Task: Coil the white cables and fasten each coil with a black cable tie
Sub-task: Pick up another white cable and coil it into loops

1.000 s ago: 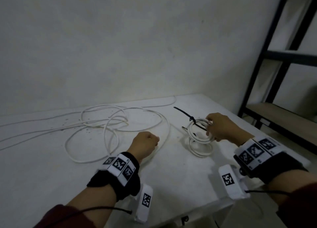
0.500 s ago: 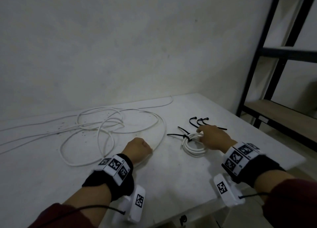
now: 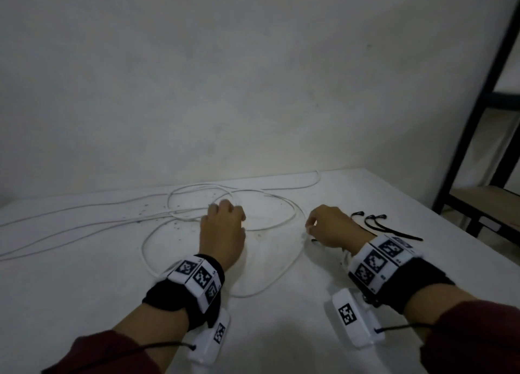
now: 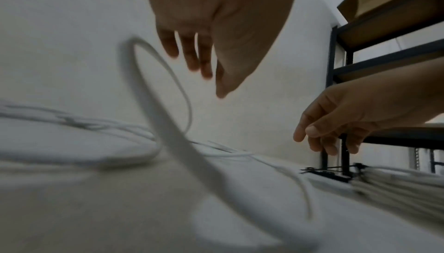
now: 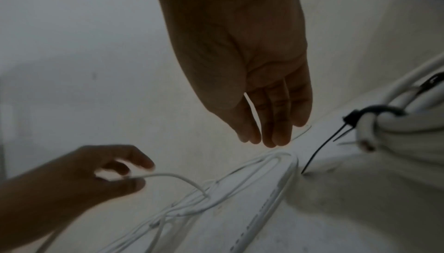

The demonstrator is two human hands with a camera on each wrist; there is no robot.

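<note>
Both hands moved left: left hand (image 3: 223, 227) fingers pinch loose cable (image 3: 270, 227), frame centre; right hand (image 3: 333, 227) fingers apart, off tied coil (image 5: 408, 124).

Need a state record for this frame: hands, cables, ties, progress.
left hand: pinches a strand of the loose white cable, raised off the table
right hand: fingers relaxed, holds nothing
tied coil: on the table beside the right hand, black tie round it
spare cable ties: on the table past the right hand
progress: one coil tied; loose white cable not yet coiled
</note>
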